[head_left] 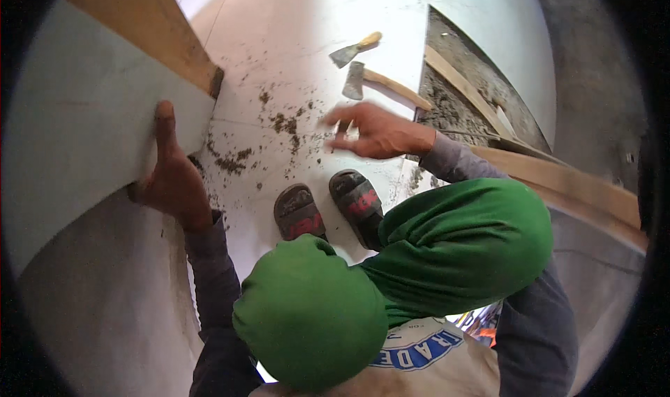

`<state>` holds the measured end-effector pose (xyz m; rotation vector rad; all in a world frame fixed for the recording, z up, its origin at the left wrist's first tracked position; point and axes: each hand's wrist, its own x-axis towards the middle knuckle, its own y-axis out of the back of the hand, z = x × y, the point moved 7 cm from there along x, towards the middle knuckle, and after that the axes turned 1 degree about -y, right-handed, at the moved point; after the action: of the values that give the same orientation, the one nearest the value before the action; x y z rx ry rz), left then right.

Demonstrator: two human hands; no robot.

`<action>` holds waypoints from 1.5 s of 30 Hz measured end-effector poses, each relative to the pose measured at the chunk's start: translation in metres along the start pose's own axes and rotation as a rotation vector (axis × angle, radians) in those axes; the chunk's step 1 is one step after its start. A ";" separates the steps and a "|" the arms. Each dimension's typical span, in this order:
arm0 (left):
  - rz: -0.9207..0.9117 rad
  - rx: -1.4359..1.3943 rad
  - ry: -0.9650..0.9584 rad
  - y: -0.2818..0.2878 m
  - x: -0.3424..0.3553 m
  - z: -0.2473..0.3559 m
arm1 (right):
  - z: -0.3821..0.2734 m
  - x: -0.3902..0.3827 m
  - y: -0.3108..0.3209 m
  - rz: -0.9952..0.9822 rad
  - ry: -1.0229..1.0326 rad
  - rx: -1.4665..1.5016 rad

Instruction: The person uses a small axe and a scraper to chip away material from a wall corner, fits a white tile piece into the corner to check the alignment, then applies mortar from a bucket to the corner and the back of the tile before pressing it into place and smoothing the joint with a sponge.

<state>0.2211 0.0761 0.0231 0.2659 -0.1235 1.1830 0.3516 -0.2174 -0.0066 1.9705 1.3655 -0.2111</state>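
Observation:
My left hand [174, 180] grips the lower edge of a large pale grey tile [91, 131] at the left. Its thumb lies on the tile's face, and its fingers are mostly hidden behind the edge. Over the white floor tiles [244, 62], my right hand [384, 131] is held out with fingers apart and nothing in them; the fingertips are blurred. Just beyond it lies a hatchet-like tool with a grey metal head [354, 81] and a wooden handle [398, 90]. Farther out is a scraper with a yellow handle [356, 49].
Dark crumbs of mortar [285, 125] are scattered between my hands. At the right, an untiled strip of rough mortar [453, 111] holds a wooden batten [467, 90]. A long wooden board [579, 187] lies nearer. A brown wooden post [153, 27] stands at the upper left.

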 end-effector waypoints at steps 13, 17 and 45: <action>0.027 0.021 -0.033 0.004 0.005 0.007 | -0.114 0.028 -0.004 -0.555 0.242 -0.144; -0.017 0.172 0.017 0.000 0.000 0.005 | -0.119 0.038 -0.018 -0.565 0.376 -0.238; 0.136 0.322 -0.041 0.036 -0.017 0.003 | 0.057 0.216 0.137 -0.232 0.507 -0.895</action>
<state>0.1817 0.0720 0.0274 0.5724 0.0154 1.3318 0.5773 -0.1168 -0.0942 1.1321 1.6066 0.7263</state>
